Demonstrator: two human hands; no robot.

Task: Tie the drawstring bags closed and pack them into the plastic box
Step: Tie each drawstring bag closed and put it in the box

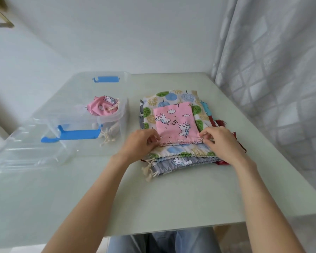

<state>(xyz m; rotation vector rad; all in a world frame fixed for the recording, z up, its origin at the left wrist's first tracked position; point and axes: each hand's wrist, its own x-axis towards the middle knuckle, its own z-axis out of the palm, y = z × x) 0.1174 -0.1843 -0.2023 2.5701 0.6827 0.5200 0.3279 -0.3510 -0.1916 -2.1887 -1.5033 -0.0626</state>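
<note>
One tied pink bag (pixel 104 106) inside plastic box (pixel 77 114); both hands pinching flat pink bag's (pixel 175 123) drawstring corners

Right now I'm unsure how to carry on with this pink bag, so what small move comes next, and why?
Probably pull the cords outward to cinch the mouth. The left hand and right hand pinch the two ends of the flat pink bag at its drawstring hem, which looks still ungathered, atop the stack. One tied pink bag already lies in the plastic box.
</note>
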